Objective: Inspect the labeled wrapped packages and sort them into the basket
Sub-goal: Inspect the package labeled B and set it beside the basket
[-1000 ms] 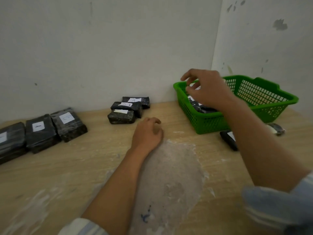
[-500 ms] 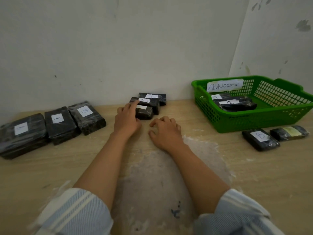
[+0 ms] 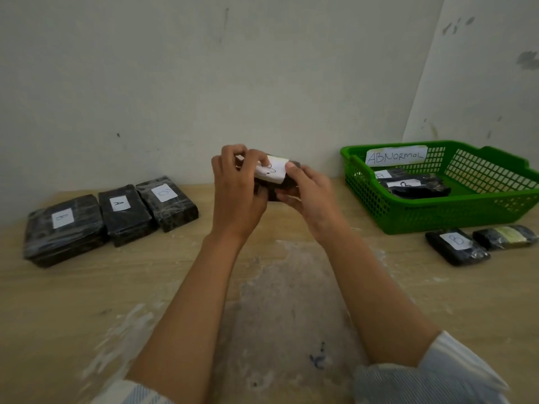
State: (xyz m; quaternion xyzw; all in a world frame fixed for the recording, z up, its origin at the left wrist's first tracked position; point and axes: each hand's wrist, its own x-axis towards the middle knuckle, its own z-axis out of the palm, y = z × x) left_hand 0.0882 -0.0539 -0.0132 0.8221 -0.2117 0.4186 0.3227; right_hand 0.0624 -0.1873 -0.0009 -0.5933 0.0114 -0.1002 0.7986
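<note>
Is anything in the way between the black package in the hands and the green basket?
No, nothing visible. The left hand and right hand hold the package above the table; only bare tabletop lies between it and the green basket. Packages lie inside, with room beside them.

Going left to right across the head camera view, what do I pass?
First the big package, package marked A, third package, left hand, held package, right hand, green basket; in front of the basket, package marked B, then package with a yellowish label.
</note>
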